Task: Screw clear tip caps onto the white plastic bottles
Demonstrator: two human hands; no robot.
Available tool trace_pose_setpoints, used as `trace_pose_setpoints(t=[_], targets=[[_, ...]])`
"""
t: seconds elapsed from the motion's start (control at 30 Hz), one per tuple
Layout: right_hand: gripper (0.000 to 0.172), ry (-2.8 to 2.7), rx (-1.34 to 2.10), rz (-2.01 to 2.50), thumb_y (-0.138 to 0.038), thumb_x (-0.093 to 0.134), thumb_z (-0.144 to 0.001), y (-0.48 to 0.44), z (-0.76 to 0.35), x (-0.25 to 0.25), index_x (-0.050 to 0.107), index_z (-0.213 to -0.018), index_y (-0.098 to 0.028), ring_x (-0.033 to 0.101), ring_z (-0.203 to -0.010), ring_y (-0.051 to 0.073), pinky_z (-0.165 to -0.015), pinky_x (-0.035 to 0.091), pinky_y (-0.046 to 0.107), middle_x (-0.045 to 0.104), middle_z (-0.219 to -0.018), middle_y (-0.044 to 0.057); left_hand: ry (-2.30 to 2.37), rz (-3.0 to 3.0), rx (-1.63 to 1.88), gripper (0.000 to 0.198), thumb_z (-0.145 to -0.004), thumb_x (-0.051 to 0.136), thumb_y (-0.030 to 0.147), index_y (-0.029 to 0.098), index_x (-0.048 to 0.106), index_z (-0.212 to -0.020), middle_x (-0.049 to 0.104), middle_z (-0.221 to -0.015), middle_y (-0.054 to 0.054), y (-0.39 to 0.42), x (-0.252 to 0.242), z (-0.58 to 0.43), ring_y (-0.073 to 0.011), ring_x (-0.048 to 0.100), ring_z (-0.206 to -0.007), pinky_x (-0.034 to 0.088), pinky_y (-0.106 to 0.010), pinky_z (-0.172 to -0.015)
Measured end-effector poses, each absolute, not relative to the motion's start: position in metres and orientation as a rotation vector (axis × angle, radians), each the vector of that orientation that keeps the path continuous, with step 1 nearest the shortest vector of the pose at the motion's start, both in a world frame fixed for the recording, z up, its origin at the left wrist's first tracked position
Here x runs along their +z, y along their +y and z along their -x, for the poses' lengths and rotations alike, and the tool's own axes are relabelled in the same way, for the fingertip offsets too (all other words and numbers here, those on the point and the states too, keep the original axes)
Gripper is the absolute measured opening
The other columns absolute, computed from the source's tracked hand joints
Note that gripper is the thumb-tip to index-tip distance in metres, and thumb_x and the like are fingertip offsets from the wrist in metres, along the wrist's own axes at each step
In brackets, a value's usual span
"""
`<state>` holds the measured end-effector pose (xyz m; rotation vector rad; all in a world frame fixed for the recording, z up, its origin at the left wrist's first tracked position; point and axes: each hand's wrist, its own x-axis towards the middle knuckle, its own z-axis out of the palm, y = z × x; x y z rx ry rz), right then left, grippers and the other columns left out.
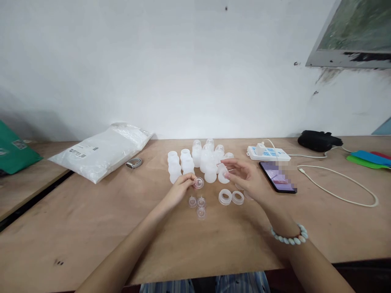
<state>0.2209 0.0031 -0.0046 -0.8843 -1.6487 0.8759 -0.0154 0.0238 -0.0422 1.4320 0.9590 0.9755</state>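
Observation:
My left hand point(180, 188) pinches a small clear nipple piece point(198, 182) just above the wooden table point(91, 228). My right hand point(247, 179) hovers with fingers spread and loose, empty, right beside a cluster of translucent white bottles point(201, 160). In front of the hands lie three more clear nipple pieces point(197, 205) and two white screw rings point(231, 197).
A white plastic bag point(100, 152) and a watch point(133, 163) lie at the left. A phone point(277, 177), a power strip point(269, 153), a white cable point(342, 187) and a black pouch point(319, 140) sit at the right. A green bag point(14, 152) is far left.

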Motion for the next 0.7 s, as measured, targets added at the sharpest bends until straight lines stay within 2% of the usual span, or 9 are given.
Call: trace_pose_setpoints(t=[0.1, 0.3, 0.43, 0.57, 0.7], targets=[[0.033, -1.745, 0.772, 0.99, -0.038, 0.07, -0.084, -0.007, -0.227, -0.011, 0.067, -0.113, -0.022, 0.066, -0.094, 0.025, -0.084, 0.055, 0.041, 0.07, -0.107, 0.008, 1.006, -1.493, 0.93, 0.014, -0.072, 0.061, 0.03, 0.017, 0.061, -0.068, 0.06, -0.069, -0.001, 0.027, -0.055, 0.013, -0.0155, 0.052, -0.07, 0.04, -0.025, -0.067], [0.034, -1.819, 0.559, 1.123, -0.04, 0.063, -0.088, -0.021, -0.242, -0.022, 0.066, -0.115, -0.02, 0.065, -0.09, 0.026, -0.082, 0.052, 0.043, 0.07, -0.104, 0.009, 1.084, -1.54, 0.854, 0.021, -0.075, 0.065, 0.037, 0.016, 0.061, -0.07, 0.061, -0.066, 0.0, 0.03, -0.071, 0.012, -0.0143, 0.052, -0.062, 0.038, -0.024, -0.061], [0.032, -1.896, 0.37, 1.164, -0.036, 0.058, -0.091, -0.022, -0.25, -0.031, 0.064, -0.117, -0.018, 0.064, -0.086, 0.027, -0.078, 0.051, 0.043, 0.07, -0.104, 0.01, 1.068, -1.57, 0.898, 0.024, -0.077, 0.067, 0.038, 0.016, 0.063, -0.071, 0.065, -0.071, -0.003, 0.031, -0.067, 0.012, -0.0166, 0.056, -0.069, 0.041, -0.026, -0.068], [0.026, -1.996, 0.25, 1.152, -0.027, 0.055, -0.091, -0.021, -0.251, -0.044, 0.064, -0.114, -0.018, 0.063, -0.098, 0.029, -0.085, 0.05, 0.044, 0.067, -0.112, 0.012, 1.035, -1.606, 0.934, 0.023, -0.079, 0.066, 0.037, 0.015, 0.068, -0.075, 0.071, -0.079, -0.007, 0.029, -0.058, 0.01, -0.0196, 0.061, -0.077, 0.044, -0.029, -0.075], [0.026, -2.1, 0.247, 1.143, -0.023, 0.053, -0.091, -0.021, -0.251, -0.055, 0.062, -0.116, -0.02, 0.061, -0.102, 0.029, -0.088, 0.047, 0.046, 0.066, -0.112, 0.011, 1.025, -1.671, 0.921, 0.019, -0.083, 0.063, 0.032, 0.015, 0.072, -0.083, 0.073, -0.085, -0.008, 0.026, -0.052, 0.005, -0.0203, 0.063, -0.08, 0.045, -0.029, -0.075]])
